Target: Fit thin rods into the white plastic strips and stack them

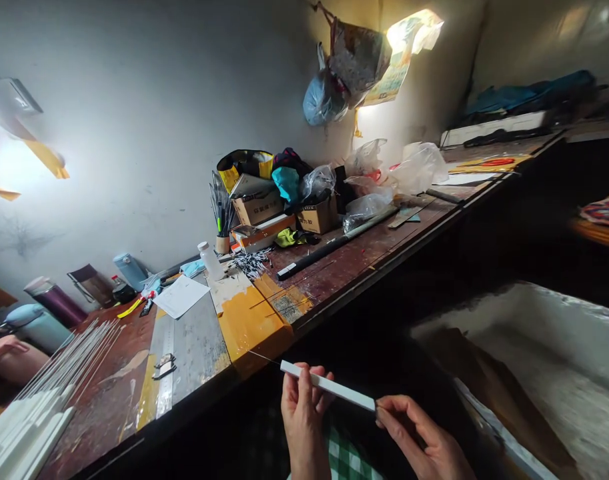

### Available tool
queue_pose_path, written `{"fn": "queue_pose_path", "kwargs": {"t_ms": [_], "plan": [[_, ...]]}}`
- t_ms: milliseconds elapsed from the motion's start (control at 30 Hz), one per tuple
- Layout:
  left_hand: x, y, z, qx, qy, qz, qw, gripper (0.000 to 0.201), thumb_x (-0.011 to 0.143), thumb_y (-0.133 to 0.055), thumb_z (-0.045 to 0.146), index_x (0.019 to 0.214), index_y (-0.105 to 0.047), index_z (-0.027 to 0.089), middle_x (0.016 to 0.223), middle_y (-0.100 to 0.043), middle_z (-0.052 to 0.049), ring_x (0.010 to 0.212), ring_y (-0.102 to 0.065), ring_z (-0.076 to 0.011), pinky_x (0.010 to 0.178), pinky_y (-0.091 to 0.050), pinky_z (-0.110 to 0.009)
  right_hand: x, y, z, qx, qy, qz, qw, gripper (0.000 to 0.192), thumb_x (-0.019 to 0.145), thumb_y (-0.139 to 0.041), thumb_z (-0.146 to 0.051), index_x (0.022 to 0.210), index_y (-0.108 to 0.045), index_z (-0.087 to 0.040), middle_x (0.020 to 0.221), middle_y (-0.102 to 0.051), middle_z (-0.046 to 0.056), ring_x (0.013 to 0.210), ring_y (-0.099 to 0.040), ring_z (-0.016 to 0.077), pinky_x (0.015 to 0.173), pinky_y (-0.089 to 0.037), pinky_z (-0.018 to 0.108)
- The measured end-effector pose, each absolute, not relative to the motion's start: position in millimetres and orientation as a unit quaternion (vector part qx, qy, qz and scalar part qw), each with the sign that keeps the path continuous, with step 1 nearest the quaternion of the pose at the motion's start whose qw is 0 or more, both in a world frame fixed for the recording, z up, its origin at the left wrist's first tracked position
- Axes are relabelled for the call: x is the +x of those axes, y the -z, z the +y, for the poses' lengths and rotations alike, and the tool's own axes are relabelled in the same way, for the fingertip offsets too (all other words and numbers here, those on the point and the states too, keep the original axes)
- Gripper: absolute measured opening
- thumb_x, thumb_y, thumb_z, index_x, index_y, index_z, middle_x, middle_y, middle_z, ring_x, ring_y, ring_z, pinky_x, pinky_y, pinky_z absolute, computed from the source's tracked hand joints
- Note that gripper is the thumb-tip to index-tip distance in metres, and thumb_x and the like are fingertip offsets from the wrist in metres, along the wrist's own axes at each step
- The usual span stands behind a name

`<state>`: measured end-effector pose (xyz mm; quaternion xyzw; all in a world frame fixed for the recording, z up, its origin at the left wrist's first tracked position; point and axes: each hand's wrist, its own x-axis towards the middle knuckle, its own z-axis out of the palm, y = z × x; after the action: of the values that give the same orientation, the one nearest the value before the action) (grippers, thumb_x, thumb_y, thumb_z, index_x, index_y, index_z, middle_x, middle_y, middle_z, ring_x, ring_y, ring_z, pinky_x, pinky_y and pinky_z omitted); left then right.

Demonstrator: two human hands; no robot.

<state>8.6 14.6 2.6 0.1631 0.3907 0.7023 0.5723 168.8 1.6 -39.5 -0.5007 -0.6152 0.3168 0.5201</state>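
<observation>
Both of my hands hold a thin white strip (329, 385) just below the front edge of the workbench (364, 257). My left hand (301, 410) grips it near its left end, with a fine thread or wire running from that end up toward the bench. My right hand (419, 437) pinches its right end between thumb and fingers. A green checked cloth (347, 460) lies under my hands.
Another person's hand (4, 348) rests at the far left. White strips and thin rods (49, 390) lie at the bench's left. A steel ruler (165, 357), paper sheet (181, 296), white bottle (210, 260), cardboard boxes (284, 213) and plastic bags (409, 170) crowd the bench.
</observation>
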Motion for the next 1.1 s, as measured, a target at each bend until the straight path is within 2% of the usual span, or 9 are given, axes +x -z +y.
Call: {"fn": "queue_pose_path", "kwargs": {"t_ms": [133,300,467,533,700,900,1000,1100], "plan": [[8,-8,25,0.193,-0.702,0.405,0.553,0.031,0.077,-0.07,0.041,0.093,-0.057,0.018,0.084,-0.068,-0.005,0.084,-0.07,-0.0257,0.075,-0.054,-0.032,165,40,9,-0.494,-0.331,-0.614,0.518,0.019,0.086,-0.056,-0.044,0.09,-0.06,-0.026,0.082,-0.066,0.0,0.075,-0.065,0.0172,0.067,-0.054,0.019],[3,-15,38,0.217,-0.68,0.422,0.559,0.019,0.077,-0.068,0.044,0.08,-0.062,0.026,0.085,-0.069,-0.002,0.078,-0.069,-0.021,0.07,-0.052,-0.03,157,32,19,-0.491,-0.347,-0.635,0.486,0.02,0.091,-0.049,-0.045,0.09,-0.057,-0.027,0.075,-0.062,-0.001,0.066,-0.061,0.0163,0.059,-0.052,0.019],[-5,-17,51,0.21,-0.681,0.404,0.573,0.019,0.08,-0.065,0.044,0.091,-0.063,0.029,0.09,-0.069,-0.003,0.085,-0.068,-0.0222,0.077,-0.052,-0.032,150,26,32,-0.491,-0.334,-0.647,0.478,0.02,0.092,-0.047,-0.044,0.089,-0.055,-0.026,0.073,-0.061,-0.002,0.064,-0.059,0.0151,0.057,-0.049,0.019],[-9,-17,54,0.215,-0.684,0.391,0.577,0.02,0.081,-0.064,0.043,0.096,-0.063,0.029,0.091,-0.068,-0.003,0.085,-0.067,-0.0216,0.078,-0.052,-0.033,148,25,36,-0.49,-0.332,-0.651,0.476,0.019,0.092,-0.047,-0.043,0.09,-0.055,-0.026,0.073,-0.061,-0.002,0.065,-0.059,0.0152,0.057,-0.049,0.019],[-13,-15,62,0.218,-0.677,0.407,0.573,0.016,0.081,-0.065,0.041,0.083,-0.061,0.026,0.09,-0.069,-0.003,0.082,-0.067,-0.0192,0.067,-0.052,-0.028,146,23,46,-0.484,-0.333,-0.655,0.475,0.02,0.092,-0.048,-0.043,0.089,-0.056,-0.026,0.071,-0.061,-0.002,0.063,-0.06,0.0154,0.054,-0.049,0.019],[-13,-14,67,0.194,-0.681,0.401,0.582,0.021,0.078,-0.069,0.043,0.081,-0.06,0.024,0.082,-0.066,-0.001,0.083,-0.067,-0.02,0.06,-0.053,-0.026,142,21,50,-0.486,-0.328,-0.661,0.469,0.02,0.092,-0.048,-0.043,0.088,-0.058,-0.026,0.07,-0.062,-0.002,0.064,-0.062,0.0155,0.055,-0.049,0.018],[-16,-11,67,0.181,-0.675,0.37,0.612,0.019,0.08,-0.066,0.043,0.088,-0.063,0.027,0.085,-0.066,-0.001,0.09,-0.067,-0.0212,0.064,-0.054,-0.026,142,20,51,-0.493,-0.324,-0.659,0.466,0.022,0.092,-0.047,-0.044,0.086,-0.058,-0.026,0.067,-0.061,-0.002,0.062,-0.061,0.0153,0.053,-0.048,0.019],[-17,-6,69,0.164,-0.685,0.346,0.62,0.027,0.079,-0.068,0.039,0.098,-0.062,0.021,0.086,-0.065,-0.004,0.092,-0.067,-0.0245,0.064,-0.056,-0.028,144,20,52,-0.501,-0.316,-0.662,0.459,0.024,0.092,-0.046,-0.045,0.086,-0.058,-0.025,0.066,-0.061,-0.003,0.059,-0.059,0.0148,0.053,-0.048,0.019]]}}
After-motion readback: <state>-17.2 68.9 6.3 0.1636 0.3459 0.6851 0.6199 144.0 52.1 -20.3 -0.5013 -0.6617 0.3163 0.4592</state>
